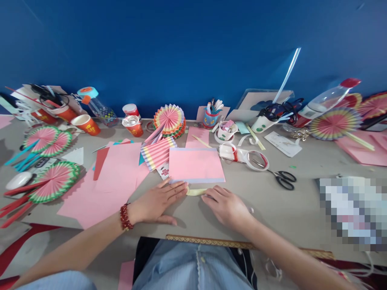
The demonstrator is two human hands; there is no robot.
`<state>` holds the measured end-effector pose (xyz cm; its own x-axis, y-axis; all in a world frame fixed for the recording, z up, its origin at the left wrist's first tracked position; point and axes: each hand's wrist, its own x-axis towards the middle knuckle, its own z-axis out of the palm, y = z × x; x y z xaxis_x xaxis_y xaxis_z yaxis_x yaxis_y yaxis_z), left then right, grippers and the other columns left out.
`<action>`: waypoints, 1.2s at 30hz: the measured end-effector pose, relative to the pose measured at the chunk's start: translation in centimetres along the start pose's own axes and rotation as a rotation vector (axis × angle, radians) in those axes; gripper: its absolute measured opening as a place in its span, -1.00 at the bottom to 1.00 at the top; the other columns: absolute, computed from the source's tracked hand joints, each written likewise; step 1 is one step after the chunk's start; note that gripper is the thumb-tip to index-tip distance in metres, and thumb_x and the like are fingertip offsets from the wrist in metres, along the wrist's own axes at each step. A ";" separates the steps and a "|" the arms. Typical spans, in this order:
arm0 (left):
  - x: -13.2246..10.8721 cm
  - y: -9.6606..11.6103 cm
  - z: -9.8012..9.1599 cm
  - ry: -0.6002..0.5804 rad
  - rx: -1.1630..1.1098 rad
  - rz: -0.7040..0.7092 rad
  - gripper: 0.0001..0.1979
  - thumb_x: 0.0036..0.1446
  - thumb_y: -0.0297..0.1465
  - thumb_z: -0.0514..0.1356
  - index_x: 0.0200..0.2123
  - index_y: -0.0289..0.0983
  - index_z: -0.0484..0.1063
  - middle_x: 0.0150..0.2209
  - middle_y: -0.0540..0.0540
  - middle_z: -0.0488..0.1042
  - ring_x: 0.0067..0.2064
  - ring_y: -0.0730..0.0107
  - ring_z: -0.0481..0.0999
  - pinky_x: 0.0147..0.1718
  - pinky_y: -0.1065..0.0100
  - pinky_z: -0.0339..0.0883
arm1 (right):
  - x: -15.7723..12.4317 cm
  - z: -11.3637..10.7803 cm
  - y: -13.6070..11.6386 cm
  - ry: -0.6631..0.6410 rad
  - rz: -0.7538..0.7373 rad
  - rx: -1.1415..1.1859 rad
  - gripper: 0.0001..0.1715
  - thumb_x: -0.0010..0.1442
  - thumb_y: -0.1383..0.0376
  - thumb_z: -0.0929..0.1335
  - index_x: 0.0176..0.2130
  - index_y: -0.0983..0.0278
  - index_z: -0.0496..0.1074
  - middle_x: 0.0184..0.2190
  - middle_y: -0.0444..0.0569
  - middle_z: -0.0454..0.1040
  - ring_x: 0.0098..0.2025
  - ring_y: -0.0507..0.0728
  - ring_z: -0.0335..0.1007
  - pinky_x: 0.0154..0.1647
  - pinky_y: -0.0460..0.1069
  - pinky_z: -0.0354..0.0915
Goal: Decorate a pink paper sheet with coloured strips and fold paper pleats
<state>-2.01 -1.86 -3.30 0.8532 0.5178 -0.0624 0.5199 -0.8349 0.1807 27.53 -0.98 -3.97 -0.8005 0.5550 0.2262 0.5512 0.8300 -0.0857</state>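
My left hand (pixel 161 201) lies flat on the table, fingers stretched out, its fingertips over the left end of a narrow pale yellow paper strip (pixel 196 192). My right hand (pixel 228 207) is closed at the strip's right end, with its fingers curled. A small greyish bit shows at those fingers, too little to name. Just beyond both hands lies a pink paper sheet (pixel 196 165) with lilac bands along its long edges. Left of that sheet rests a pleated striped paper piece (pixel 159 154).
Pink sheets (pixel 111 173) spread on the left beside folded paper fans (pixel 56 181). Black-handled scissors (pixel 284 180) and a tape roll (pixel 257 161) lie to the right. Cups (pixel 86 125), a plastic bottle (pixel 329 100) and a pen holder (pixel 211 118) line the blue partition (pixel 193 48).
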 end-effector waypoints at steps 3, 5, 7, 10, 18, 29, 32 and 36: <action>0.0 0.0 0.0 0.025 0.000 0.003 -0.05 0.26 0.17 -0.08 0.45 -0.32 -0.30 0.43 -0.26 -0.06 0.45 0.09 -0.11 0.38 -0.01 -0.39 | -0.4 -0.3 0.4 0.012 0.011 -0.007 -0.83 0.24 0.47 0.31 -0.20 0.28 0.47 -0.23 0.03 0.48 -0.19 0.17 0.28 -0.20 0.03 0.24; 0.0 0.0 0.0 0.043 -0.002 0.004 -0.06 0.25 0.16 -0.06 0.45 -0.30 -0.29 0.43 -0.26 -0.06 0.45 0.08 -0.09 0.38 -0.02 -0.36 | -0.6 -0.5 0.5 0.023 0.018 -0.006 -0.81 0.25 0.47 0.30 -0.18 0.28 0.47 -0.23 0.04 0.48 -0.19 0.16 0.29 -0.19 0.02 0.25; 0.0 0.0 0.0 0.040 -0.004 0.009 -0.08 0.26 0.15 -0.05 0.45 -0.28 -0.28 0.44 -0.25 -0.07 0.45 0.09 -0.09 0.38 -0.02 -0.37 | -0.8 -0.5 0.5 0.042 0.033 -0.010 -0.79 0.25 0.47 0.30 -0.17 0.28 0.48 -0.23 0.04 0.48 -0.19 0.16 0.30 -0.19 0.02 0.26; -0.2 -0.1 -0.2 0.019 0.000 0.007 -0.09 0.26 0.16 -0.06 0.45 -0.26 -0.24 0.44 -0.23 -0.10 0.45 0.09 -0.13 0.38 -0.03 -0.44 | -1.2 -0.4 0.6 0.058 0.068 -0.036 -0.78 0.24 0.48 0.30 -0.16 0.28 0.48 -0.23 0.02 0.49 -0.18 0.17 0.31 -0.20 0.03 0.27; -0.2 0.4 -0.7 0.062 -0.005 0.027 -0.12 0.29 0.12 -0.05 0.44 -0.30 -0.22 0.43 -0.22 -0.02 0.45 0.11 -0.11 0.39 -0.01 -0.39 | -1.7 -0.2 1.3 0.083 0.074 -0.041 -0.77 0.27 0.47 0.27 -0.16 0.27 0.48 -0.21 0.01 0.50 -0.16 0.17 0.33 -0.18 0.02 0.28; -0.6 0.4 -0.1 0.084 0.015 -0.018 -0.11 0.22 0.17 0.00 0.43 -0.23 -0.10 0.42 -0.26 0.00 0.45 0.01 -0.13 0.37 -0.09 -0.33 | -2.2 -0.2 0.2 0.106 0.092 -0.033 -0.74 0.26 0.48 0.27 -0.15 0.27 0.49 -0.24 0.01 0.49 -0.20 0.15 0.31 -0.19 0.02 0.27; -0.6 0.6 0.1 0.059 0.033 -0.027 -0.10 0.23 0.18 -0.03 0.43 -0.26 -0.12 0.42 -0.28 -0.02 0.45 0.03 -0.13 0.37 -0.10 -0.40 | -1.6 -0.1 -0.3 0.097 0.089 -0.025 -0.76 0.26 0.47 0.28 -0.15 0.27 0.49 -0.24 0.01 0.48 -0.21 0.15 0.31 -0.21 0.02 0.28; -0.6 0.9 0.0 0.050 0.039 -0.036 -0.09 0.23 0.18 -0.04 0.44 -0.26 -0.15 0.43 -0.28 -0.03 0.45 0.03 -0.15 0.36 -0.11 -0.38 | -0.6 0.3 -0.8 0.083 0.068 -0.009 -0.81 0.28 0.45 0.29 -0.17 0.26 0.48 -0.25 0.01 0.48 -0.21 0.16 0.31 -0.20 0.03 0.28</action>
<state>-2.08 -2.91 -3.10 0.8312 0.5557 -0.0184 0.5524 -0.8217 0.1405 27.50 -2.00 -4.32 -0.7390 0.6033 0.3000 0.6060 0.7897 -0.0952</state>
